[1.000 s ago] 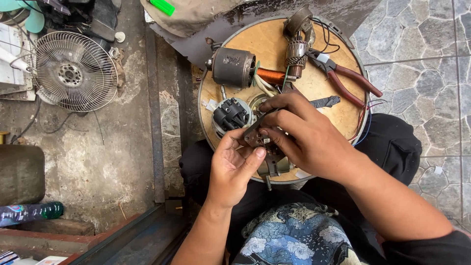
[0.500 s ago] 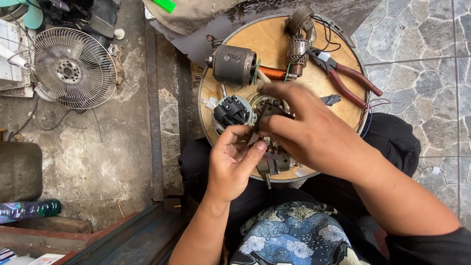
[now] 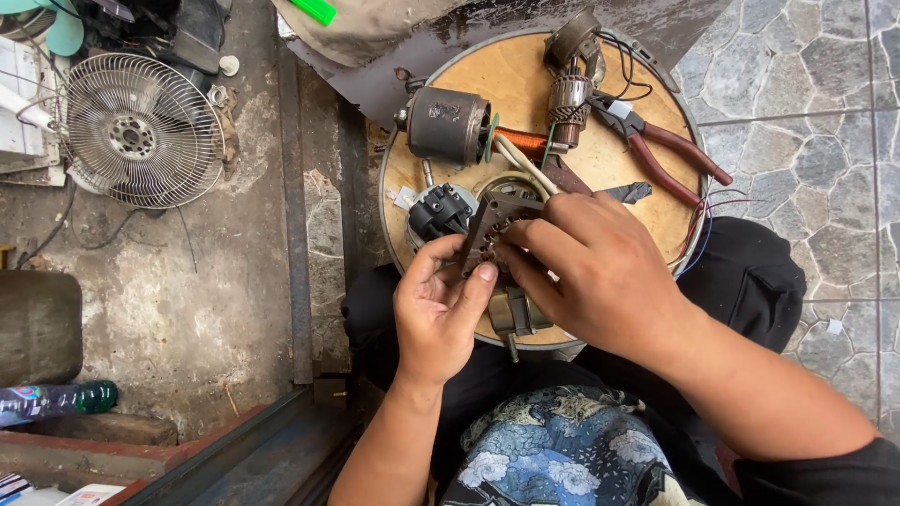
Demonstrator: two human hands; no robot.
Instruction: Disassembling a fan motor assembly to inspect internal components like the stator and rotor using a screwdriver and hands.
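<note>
Over a round wooden board (image 3: 525,84) my left hand (image 3: 439,314) and my right hand (image 3: 595,267) both grip a dark square motor stator (image 3: 489,230) with copper windings, tilted on edge. My left thumb presses its lower edge; my right fingers close over its right side, where white wires (image 3: 521,164) lead away. A black motor part (image 3: 439,211) lies just left of it, and a metal housing piece (image 3: 517,314) sits below, partly hidden by my hands.
On the board lie a grey cylindrical motor (image 3: 448,124), a wound armature (image 3: 568,98) and red-handled pliers (image 3: 670,150). A fan guard (image 3: 142,129) rests on the concrete at left. A green-capped bottle (image 3: 56,400) lies lower left. Stone paving is at right.
Both hands have lifted and tilted the stator, so its face shows. My right hand shifted right and down, uncovering the stator's top.
</note>
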